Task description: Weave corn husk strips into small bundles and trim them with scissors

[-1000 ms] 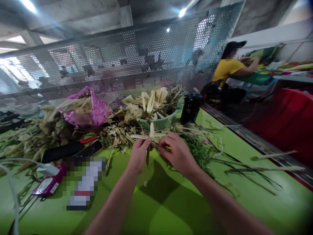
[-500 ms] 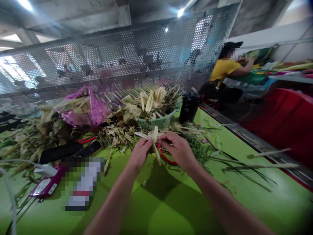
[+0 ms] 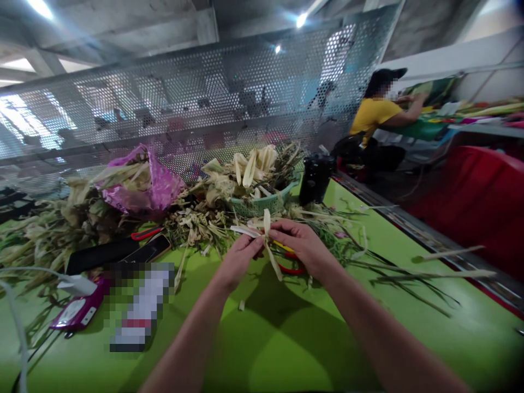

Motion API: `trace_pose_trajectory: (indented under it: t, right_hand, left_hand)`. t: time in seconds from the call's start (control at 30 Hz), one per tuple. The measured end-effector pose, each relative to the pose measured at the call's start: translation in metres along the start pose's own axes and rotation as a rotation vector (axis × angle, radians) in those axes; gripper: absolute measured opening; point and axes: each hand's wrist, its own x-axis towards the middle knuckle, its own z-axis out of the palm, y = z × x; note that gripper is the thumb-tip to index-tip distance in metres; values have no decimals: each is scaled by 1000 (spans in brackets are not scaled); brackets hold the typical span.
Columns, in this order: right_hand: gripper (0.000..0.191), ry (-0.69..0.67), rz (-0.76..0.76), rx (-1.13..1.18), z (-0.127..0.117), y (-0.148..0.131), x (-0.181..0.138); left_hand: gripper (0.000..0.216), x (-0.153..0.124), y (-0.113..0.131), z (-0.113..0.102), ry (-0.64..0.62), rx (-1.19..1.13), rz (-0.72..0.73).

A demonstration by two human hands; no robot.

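Pale corn husk strips (image 3: 272,261) cross one another between my hands, above the green table. One strip stands upright, one hangs down and another points left. My left hand (image 3: 236,259) pinches the crossing from the left, thumb on top. My right hand (image 3: 301,244) grips the same husk from the right, its fingers pressed together near the crossing. Below my right hand lie scissors (image 3: 292,267) with red and yellow handles, partly covered by the hand. A small husk scrap (image 3: 242,305) rests on the table nearer to me.
Behind my hands stands a green basket (image 3: 266,206) heaped with husks, beside a black container (image 3: 314,180). At left are a pink plastic bag (image 3: 164,188), a phone (image 3: 149,251), a purple packet (image 3: 79,311) and a white cable. Long stalks (image 3: 446,275) lie right. A person (image 3: 374,112) sits beyond.
Both hands have shifted slightly right with the husk, and the hanging strip now slants further right. More of the scissors, including the yellow part, shows below my right hand.
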Motion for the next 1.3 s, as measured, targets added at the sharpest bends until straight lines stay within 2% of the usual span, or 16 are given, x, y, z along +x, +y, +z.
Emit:
trace_pose_trajectory:
  t: [0.13,0.3,0.53,0.63,0.77,0.87,0.97,1.07,1.2,1.3]
  right_hand:
    - [16,26,35,149,2,0,-1]
    - [12,76,10,163,7,-2,-2]
    - [8,134,-108,0,9,3,-2]
    - [10,150,-139,-104,6,6,0]
    - [12,144,-195,-294,3,2,2]
    - [14,142,-235,-341,2,-3,0]
    - [26,250,-270,-303,2,-7,-4]
    - [17,333,-268,-330,4,-6,-7]
    - [24,156,-186,-384,12,1,-8]
    - [24,79,-99,-303,18,8,-6]
  left_hand:
    - [28,-1,2,1,-8,71,-7]
    - [31,0,3,0,-66,104,22]
    - [30,1,3,2,-172,161,116]
    - [32,1,2,4,-178,212,111]
    - [31,-1,2,4,-129,131,29]
    - [30,-1,0,1,8,0,-65]
    - [30,2,-5,-2,156,-136,-110]
    - [30,6,-9,-2,243,-225,-95]
    - [32,6,-6,5,264,-317,-83]
    - [35,2,-1,11,222,-370,-97]
